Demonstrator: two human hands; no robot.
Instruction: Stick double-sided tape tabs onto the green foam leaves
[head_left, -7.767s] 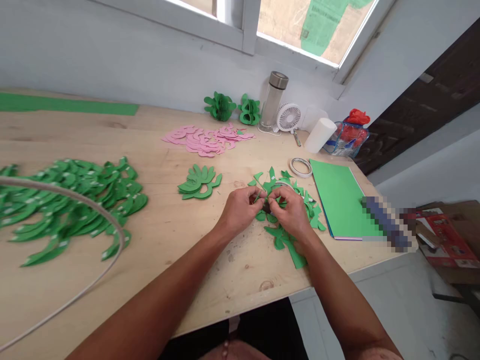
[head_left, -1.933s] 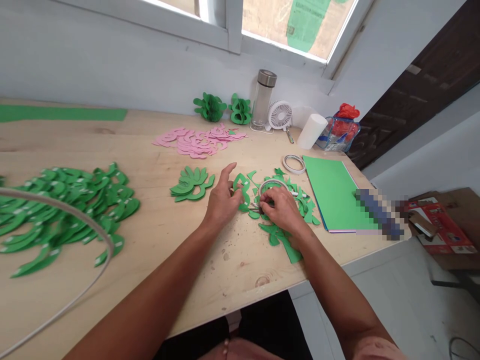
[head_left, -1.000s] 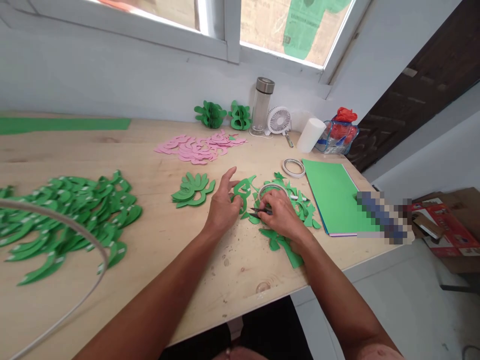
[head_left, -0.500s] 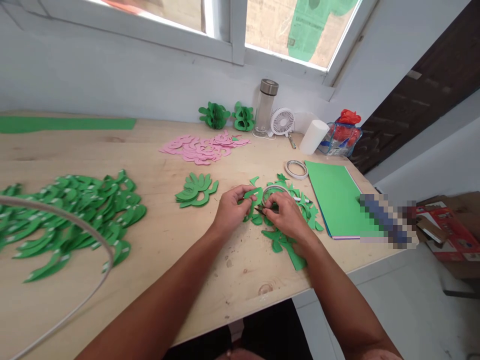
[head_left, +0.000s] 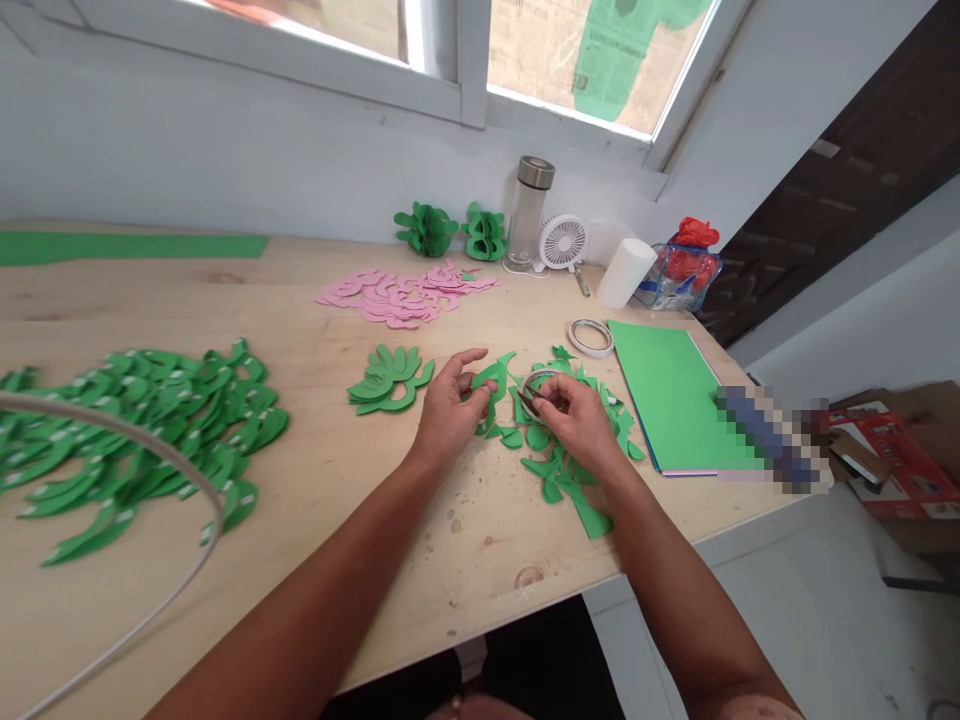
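My left hand [head_left: 450, 405] pinches a green paper cutout [head_left: 491, 385] between thumb and fingers, its index finger lifted. Just to the right, my right hand [head_left: 574, 415] is closed around small scissors [head_left: 528, 402]; only the dark pointed blades show, aimed at the cutout and apart from it, with the handles hidden in my fingers. Green paper scraps [head_left: 559, 470] lie beneath and around my right hand. A roll of tape [head_left: 534, 378] sits partly covered behind those fingers. Left of my left hand rests a small stack of green petal-shaped cutouts [head_left: 390, 378].
Many curved green pieces with white patches [head_left: 150, 430] spread over the table's left. Pink cutouts [head_left: 401, 298] lie at the back. A second tape roll [head_left: 591, 338], green sheets [head_left: 675, 400], a bottle [head_left: 529, 215] and a fan [head_left: 562, 242] stand or lie rightward. A pale cable [head_left: 214, 500] arcs at left.
My hands have moved apart: the left slightly left with its index finger raised, the scissors back from the cutout. The cutout has turned in my left fingers.
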